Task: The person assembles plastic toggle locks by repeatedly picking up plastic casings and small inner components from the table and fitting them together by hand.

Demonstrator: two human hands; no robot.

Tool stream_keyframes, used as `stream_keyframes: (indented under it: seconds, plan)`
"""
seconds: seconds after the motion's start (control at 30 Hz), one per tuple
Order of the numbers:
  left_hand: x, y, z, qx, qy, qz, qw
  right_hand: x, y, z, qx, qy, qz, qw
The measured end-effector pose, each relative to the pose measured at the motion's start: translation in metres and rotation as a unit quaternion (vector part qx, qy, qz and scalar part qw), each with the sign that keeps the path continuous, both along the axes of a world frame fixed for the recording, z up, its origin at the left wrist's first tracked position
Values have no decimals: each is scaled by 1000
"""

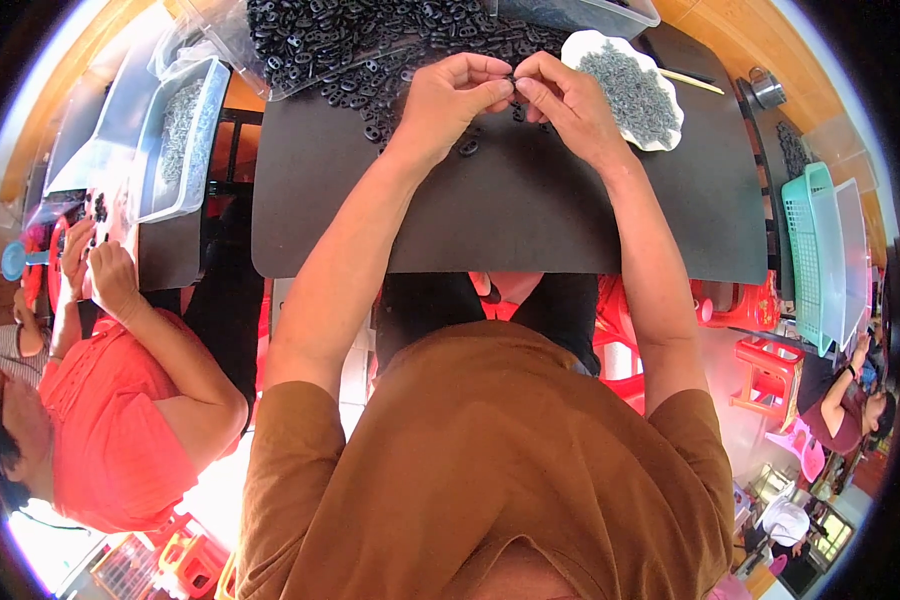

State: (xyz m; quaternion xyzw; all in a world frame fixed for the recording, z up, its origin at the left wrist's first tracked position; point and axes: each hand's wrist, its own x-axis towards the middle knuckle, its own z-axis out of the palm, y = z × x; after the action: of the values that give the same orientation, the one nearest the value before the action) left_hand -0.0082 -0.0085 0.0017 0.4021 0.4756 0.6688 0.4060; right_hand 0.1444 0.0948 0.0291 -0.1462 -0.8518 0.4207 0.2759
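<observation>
My left hand [448,102] and my right hand [574,108] meet over the far part of a dark table [530,215]. Both are closed, thumbs and forefingers pinching a small black piece [513,81] between them; the fingers hide most of it. Beyond my left hand spreads a large heap of small black plastic pieces with holes [340,45]. One loose black piece [468,147] lies below the hands. To the right of my right hand stands a white wavy-rimmed dish [676,122] holding many tiny grey parts [625,92].
A thin light stick [692,81] lies by the dish. A clear tub [580,12] stands at the far edge. At left, a co-worker in red [130,410] works near a bluish bin [202,150]. At right are a green basket [808,255], a metal cup [767,88] and red stools [767,375].
</observation>
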Motion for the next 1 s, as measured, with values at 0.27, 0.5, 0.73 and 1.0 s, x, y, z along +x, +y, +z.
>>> stream_keyframes:
  seconds: [0.27,0.5,0.73,1.0]
  plan:
    - [1,2,-2,-9,88,12,996,3,6,-1,58,-69,-5,996]
    - [4,2,-1,23,-19,34,999,-5,5,-9,-148,32,7,988]
    - [-1,-42,24,-20,363,113,925,0,14,-17,-147,50,-32,987]
    - [4,-57,9,9,579,35,814,-2,11,-17,-159,51,-22,986]
